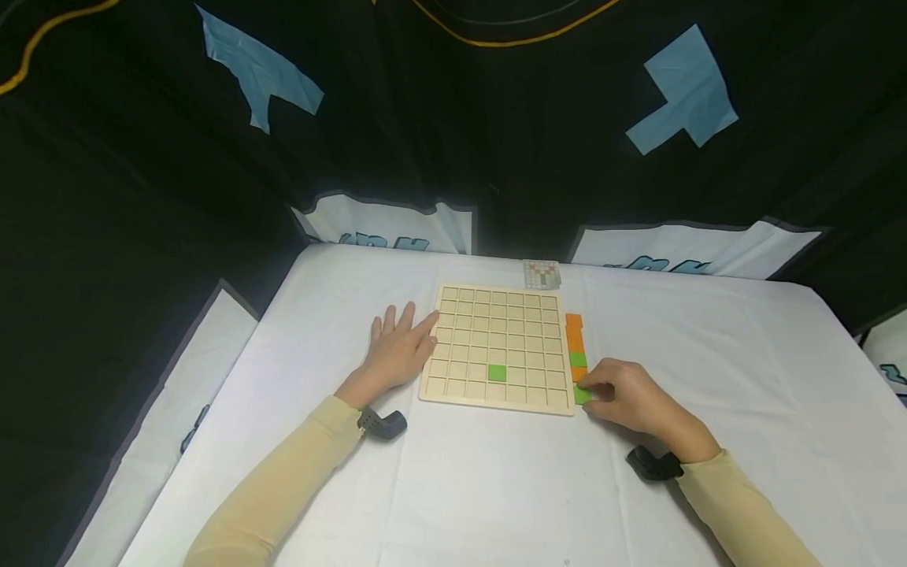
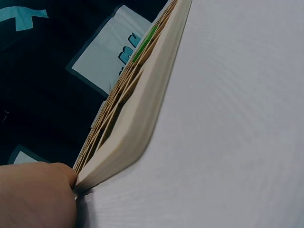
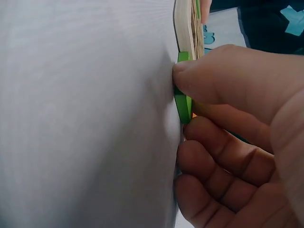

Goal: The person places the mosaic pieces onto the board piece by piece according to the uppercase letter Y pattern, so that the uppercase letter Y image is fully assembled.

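Observation:
A wooden grid board [image 1: 473,339] lies on the white-covered table with one green tile [image 1: 497,373] set in a lower cell. My left hand [image 1: 397,350] rests at its left edge with fingers spread, thumb and index finger against the rim. Beside the board's lower right corner, my right hand [image 1: 631,398] pinches a green tile [image 3: 183,109] between thumb and fingers. That tile sits at the near end of a column of orange tiles [image 1: 575,339] with another green tile [image 1: 577,359] among them, along the board's right side.
Behind the board's far right corner lies a small card [image 1: 542,275] printed with a coloured grid pattern. A black curtain [image 1: 453,142] with blue patches hangs past the table's far edge. Each wrist wears a dark camera band [image 1: 653,464].

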Tool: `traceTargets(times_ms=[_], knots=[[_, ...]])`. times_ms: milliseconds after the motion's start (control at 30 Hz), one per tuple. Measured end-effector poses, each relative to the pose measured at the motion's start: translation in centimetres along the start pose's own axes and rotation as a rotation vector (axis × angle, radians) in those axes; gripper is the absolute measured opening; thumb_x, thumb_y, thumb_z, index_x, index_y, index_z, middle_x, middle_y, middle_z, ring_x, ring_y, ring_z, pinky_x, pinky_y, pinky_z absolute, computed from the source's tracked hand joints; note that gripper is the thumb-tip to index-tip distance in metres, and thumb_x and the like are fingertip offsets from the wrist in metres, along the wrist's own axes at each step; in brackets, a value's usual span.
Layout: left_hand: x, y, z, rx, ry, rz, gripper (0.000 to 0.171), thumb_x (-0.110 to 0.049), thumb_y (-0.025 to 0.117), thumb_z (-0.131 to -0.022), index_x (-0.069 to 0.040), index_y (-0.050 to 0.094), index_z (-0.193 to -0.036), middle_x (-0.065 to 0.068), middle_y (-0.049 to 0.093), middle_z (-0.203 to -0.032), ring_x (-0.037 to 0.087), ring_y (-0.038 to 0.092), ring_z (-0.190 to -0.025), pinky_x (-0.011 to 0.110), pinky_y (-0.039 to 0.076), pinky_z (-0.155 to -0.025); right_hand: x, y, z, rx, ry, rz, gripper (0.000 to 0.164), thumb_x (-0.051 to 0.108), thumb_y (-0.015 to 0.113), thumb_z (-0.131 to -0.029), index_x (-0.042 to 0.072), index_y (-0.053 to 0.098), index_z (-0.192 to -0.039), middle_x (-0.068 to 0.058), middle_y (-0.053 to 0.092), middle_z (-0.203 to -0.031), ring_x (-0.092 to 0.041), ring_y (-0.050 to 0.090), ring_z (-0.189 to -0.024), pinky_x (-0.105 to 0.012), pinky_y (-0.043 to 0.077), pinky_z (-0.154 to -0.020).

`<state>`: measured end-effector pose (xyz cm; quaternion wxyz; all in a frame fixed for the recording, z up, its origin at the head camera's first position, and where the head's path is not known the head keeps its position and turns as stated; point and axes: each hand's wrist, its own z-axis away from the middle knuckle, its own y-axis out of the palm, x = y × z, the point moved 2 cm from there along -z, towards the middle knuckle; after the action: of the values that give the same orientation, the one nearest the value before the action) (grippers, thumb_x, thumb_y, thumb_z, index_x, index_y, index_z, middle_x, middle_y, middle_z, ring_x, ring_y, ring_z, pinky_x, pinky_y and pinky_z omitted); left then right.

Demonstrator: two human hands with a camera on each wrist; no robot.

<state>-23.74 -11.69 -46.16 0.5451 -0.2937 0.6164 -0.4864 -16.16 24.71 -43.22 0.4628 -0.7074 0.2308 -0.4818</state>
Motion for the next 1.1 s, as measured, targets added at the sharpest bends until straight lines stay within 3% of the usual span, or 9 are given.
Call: traceTargets(times_ms=[367, 633, 1100], knots=[[-0.02, -0.21, 0.17, 0.003, 0.002, -0.002, 0.056, -0.041, 0.032, -0.108, -0.024, 0.032, -0.162, 0.023, 0.011, -0.170, 0.053, 0.000, -0.156, 0.071, 0.001, -0.123, 0.21, 0.25, 0.03, -0.011, -0.042, -0.012, 0.029, -0.008, 0.080, -0.071, 0.002, 0.079, -0.097, -0.001, 0.071, -0.091, -0.007, 0.052, -0.075, -0.020, 0.047, -0.065], [0.07, -0.17, 0.12, -0.011, 0.012, -0.002, 0.056, -0.040, 0.033, -0.108, -0.022, 0.033, -0.161, 0.025, 0.013, -0.170, 0.054, 0.001, -0.155, 0.072, 0.002, -0.122, 0.43, 0.53, -0.12, 0.004, -0.033, -0.014, 0.027, -0.007, 0.078, -0.072, 0.003, 0.079, -0.097, 0.000, 0.073, -0.093, -0.010, 0.061, -0.082, -0.024, 0.053, -0.071], [-0.01, 0.04, 0.09, -0.012, 0.012, 0.024, 0.057, -0.041, 0.034, -0.107, -0.022, 0.034, -0.161, 0.025, 0.013, -0.170, 0.054, 0.000, -0.155, 0.072, 0.000, -0.123, 0.41, 0.50, -0.03, 0.013, -0.029, -0.026, 0.025, -0.006, 0.080, -0.074, 0.003, 0.079, -0.097, 0.000, 0.073, -0.093, -0.009, 0.061, -0.082, -0.025, 0.054, -0.072]])
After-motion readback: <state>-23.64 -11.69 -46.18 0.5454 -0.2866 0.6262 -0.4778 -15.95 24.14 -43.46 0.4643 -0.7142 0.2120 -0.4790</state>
